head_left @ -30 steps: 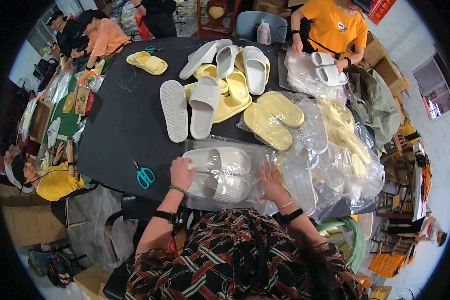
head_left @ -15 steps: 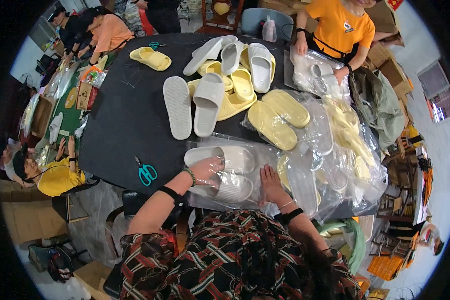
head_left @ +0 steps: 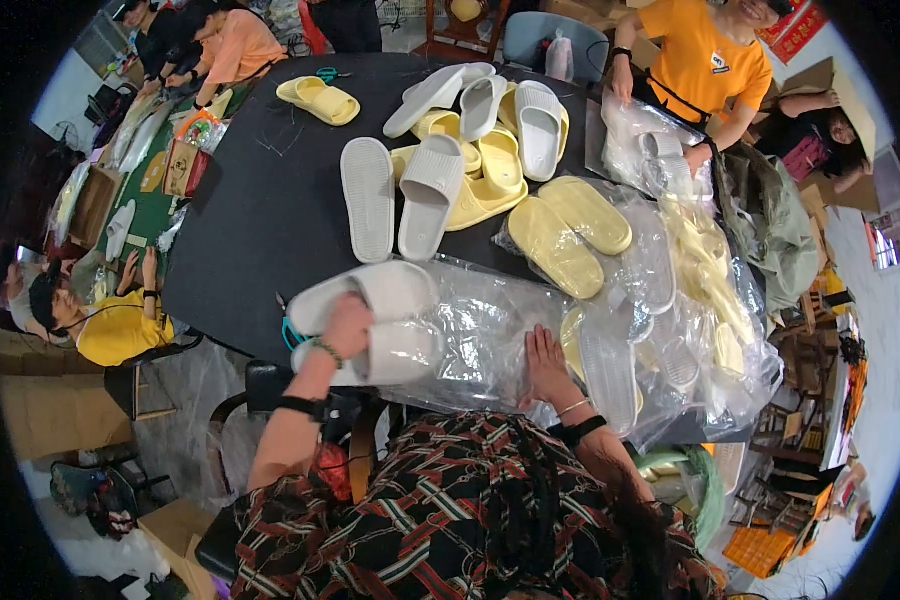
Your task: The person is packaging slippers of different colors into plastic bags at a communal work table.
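My left hand [head_left: 344, 328] is closed on a pair of white slippers [head_left: 405, 290] laid side by side, its fingers at their foot openings. The slippers' strap ends lie at the mouth of a clear plastic bag [head_left: 482, 325], while their heels stick out to the left. Much of the bag stretches flat to the right of them. My right hand [head_left: 547, 368] lies open, fingers spread, pressing on the bag's right end. Just left of the slippers, teal-handled scissors [head_left: 290, 332] are partly covered.
Loose grey slippers [head_left: 368, 200] and yellow slippers [head_left: 490, 195] are heaped beyond the bag on the black table [head_left: 240, 220]. Bagged slippers [head_left: 610, 370] pile up at my right. Across the table a person in orange [head_left: 705, 60] handles another bag. A second scissors [head_left: 330, 74] lies far left.
My left hand has moved left with the white slippers, which are now mostly out of the bag and closer to the scissors. My right hand stays on the bag. The view has shifted slightly.
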`<state>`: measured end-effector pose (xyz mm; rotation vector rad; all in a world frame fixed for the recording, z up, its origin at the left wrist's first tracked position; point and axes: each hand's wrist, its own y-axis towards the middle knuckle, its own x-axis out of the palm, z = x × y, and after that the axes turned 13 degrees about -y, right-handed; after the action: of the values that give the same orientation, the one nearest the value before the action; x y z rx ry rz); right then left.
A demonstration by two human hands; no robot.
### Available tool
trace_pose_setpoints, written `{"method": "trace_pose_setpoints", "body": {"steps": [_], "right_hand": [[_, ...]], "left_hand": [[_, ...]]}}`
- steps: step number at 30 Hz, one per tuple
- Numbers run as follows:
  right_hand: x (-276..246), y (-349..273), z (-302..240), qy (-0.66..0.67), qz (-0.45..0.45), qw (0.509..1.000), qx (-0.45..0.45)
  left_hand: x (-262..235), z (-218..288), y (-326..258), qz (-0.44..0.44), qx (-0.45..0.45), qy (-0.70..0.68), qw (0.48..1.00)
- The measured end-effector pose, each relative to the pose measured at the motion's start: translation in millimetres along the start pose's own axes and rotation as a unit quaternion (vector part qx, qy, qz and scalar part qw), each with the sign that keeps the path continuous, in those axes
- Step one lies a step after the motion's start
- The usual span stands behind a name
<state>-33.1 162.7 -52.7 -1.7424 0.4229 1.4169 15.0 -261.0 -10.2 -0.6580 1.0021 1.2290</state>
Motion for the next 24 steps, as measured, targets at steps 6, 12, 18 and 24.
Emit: {"method": "trace_pose_setpoints", "body": {"steps": [6, 12, 18, 24], "right_hand": [[6.7, -1.2, 4.4, 0.017, -0.003, 1.000, 0.002], [7.4, 3.6, -2.5, 0.041, -0.014, 0.999, -0.008], [49.2, 24.7, 0.9, 0.604, 0.041, 0.795, -0.037], [-28.7, 10.1, -21.6, -0.067, -0.127, 0.989, -0.030]], "left_hand": [[-147.8, 56.7, -34.3, 0.188, -0.199, 0.200, 0.941], [-123.0, 173.5, -2.4, 0.159, -0.168, 0.019, 0.973], [24.2, 198.9, 42.7, 0.109, -0.157, -0.193, 0.963], [86.6, 146.8, 40.9, 0.013, -0.260, -0.169, 0.951]]}}
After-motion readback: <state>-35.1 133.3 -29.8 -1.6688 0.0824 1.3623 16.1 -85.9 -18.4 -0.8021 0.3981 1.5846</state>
